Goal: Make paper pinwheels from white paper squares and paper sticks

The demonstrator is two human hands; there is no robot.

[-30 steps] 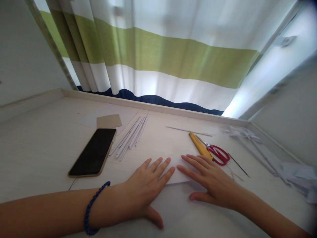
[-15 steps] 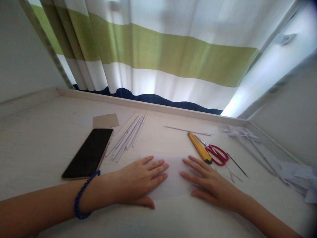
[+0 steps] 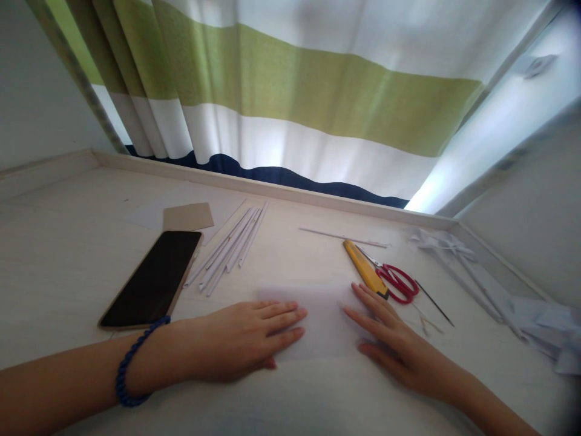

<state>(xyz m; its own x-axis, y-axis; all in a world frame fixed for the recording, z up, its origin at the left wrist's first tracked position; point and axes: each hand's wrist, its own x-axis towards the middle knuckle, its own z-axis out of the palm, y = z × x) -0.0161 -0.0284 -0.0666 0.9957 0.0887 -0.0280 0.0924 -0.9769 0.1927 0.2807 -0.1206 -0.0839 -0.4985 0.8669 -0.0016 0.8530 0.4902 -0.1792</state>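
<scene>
A sheet of white paper [image 3: 322,321] lies flat on the pale table between my hands. My left hand [image 3: 254,339] rests palm down over its left part, fingers stretched out, a blue braided bracelet [image 3: 131,363] round the wrist. On the paper's right edge lies my right hand [image 3: 385,333], its fingers extended and slightly spread. Just beyond the right hand are a yellow box cutter [image 3: 365,266] and red-handled scissors [image 3: 399,283]. Past the left hand lies a bunch of thin rolled paper sticks [image 3: 231,248].
A black-screened phone [image 3: 154,281] lies at left, near a brown card [image 3: 188,216] on white paper. One more paper stick [image 3: 342,237] lies at the back. A thin black stick [image 3: 434,301] is right of the scissors. Crumpled paper scraps [image 3: 540,321] lie far right. A raised ledge [image 3: 272,189] borders the back.
My left hand has slid slightly left, its thumb now more tucked under. The right hand has shifted slightly right, and its fingers are closer together. The view has tilted a little.
</scene>
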